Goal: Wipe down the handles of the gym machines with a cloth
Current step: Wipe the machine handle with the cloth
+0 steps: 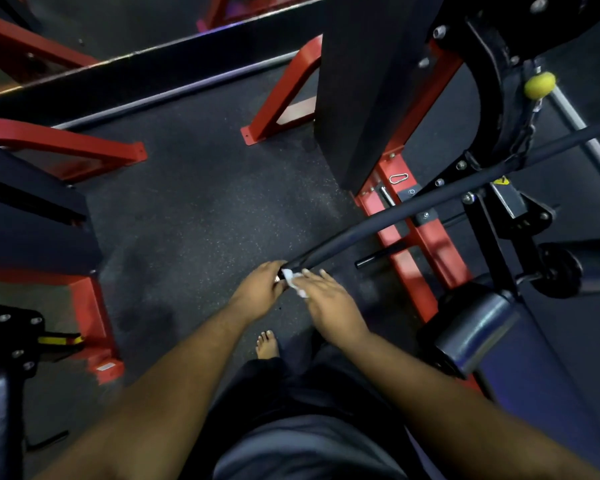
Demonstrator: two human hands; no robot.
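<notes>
A long black pull-down bar (388, 218) slants from the upper right down to the centre of the head view. My left hand (262, 284) grips the bar's near end, fingers curled round its tip. A small white cloth (293, 280) sits at that tip, mostly covered by my right hand (326, 301). The right hand presses the cloth against the bar end with fingers fairly straight.
A red and black machine frame (406, 216) stands to the right with a padded seat (478, 327) and roller pad (582, 268). Red frames (84, 147) of other machines stand at the left. Dark speckled rubber floor (194, 216) lies between. My bare foot (266, 344) is below the hands.
</notes>
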